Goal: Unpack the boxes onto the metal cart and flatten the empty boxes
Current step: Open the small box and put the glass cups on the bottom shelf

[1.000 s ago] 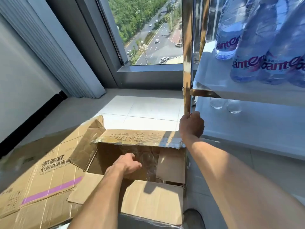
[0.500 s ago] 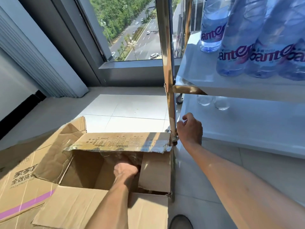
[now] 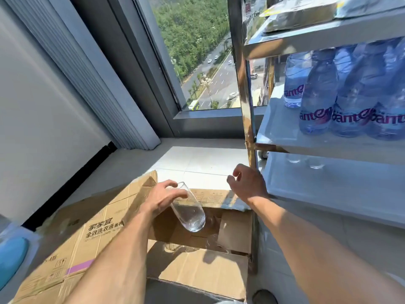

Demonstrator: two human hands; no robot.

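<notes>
- Fingers [image 3: 175,195] of the left hand [image 3: 161,199] curl round a clear glass [image 3: 190,212], held tilted above the open cardboard box [image 3: 197,266]; right hand [image 3: 247,183] hangs loosely open, holding nothing, beside the metal cart [image 3: 248,119] post
- Smooth glass gripped near its rim could slip, or knock the post on its way to the bottom shelf [image 3: 328,187]
- Two glasses [image 3: 315,164] already stand on that shelf; water bottles [image 3: 346,110] fill the one above; another box [image 3: 72,244] lies alongside

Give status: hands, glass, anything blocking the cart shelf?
Left hand grips clear glass, tilted above the open box. Right hand open, off the cart post. Two glasses already on the lower shelf; nothing seen blocking.
</notes>
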